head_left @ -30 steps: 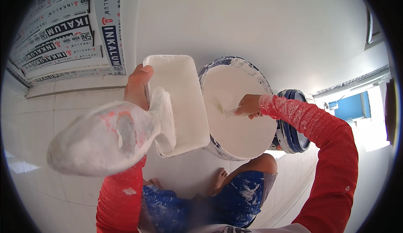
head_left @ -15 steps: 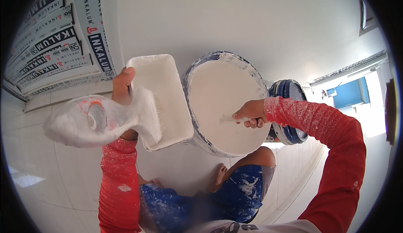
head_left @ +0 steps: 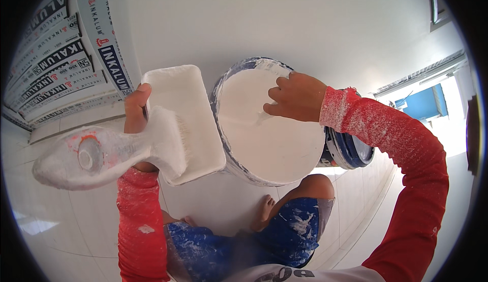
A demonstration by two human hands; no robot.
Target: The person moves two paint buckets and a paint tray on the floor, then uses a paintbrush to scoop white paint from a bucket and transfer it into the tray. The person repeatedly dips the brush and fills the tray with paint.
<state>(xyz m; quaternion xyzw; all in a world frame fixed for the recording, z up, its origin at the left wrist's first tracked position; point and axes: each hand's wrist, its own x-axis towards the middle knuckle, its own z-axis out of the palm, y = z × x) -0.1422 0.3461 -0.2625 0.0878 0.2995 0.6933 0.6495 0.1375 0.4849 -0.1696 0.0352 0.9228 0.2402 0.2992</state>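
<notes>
My left hand (head_left: 137,101) grips the left edge of a white rectangular tray (head_left: 199,88), thumb over its rim. A wide paint brush (head_left: 165,144) caked in white lies across the tray and that hand, bristles over the tray. Its thick handle sticks out to the left, hiding part of the hand. Beside the tray stands a large round bucket (head_left: 229,152) of white paint (head_left: 274,150). Over the paint, my right hand (head_left: 297,96) is closed, palm down, with a pale, paint-covered thing (head_left: 262,117) below its fingertips; its kind is hidden.
A smaller dark blue container (head_left: 351,147) stands right of the bucket. Behind rises a plain white wall (head_left: 254,17). Panels in printed wrapping (head_left: 61,58) stand at the far left. My bent knee (head_left: 315,188) is close to the bucket's near side.
My right hand has moved away from me across the bucket and turned palm down. The tray, brush and my left hand have shifted slightly left in view.
</notes>
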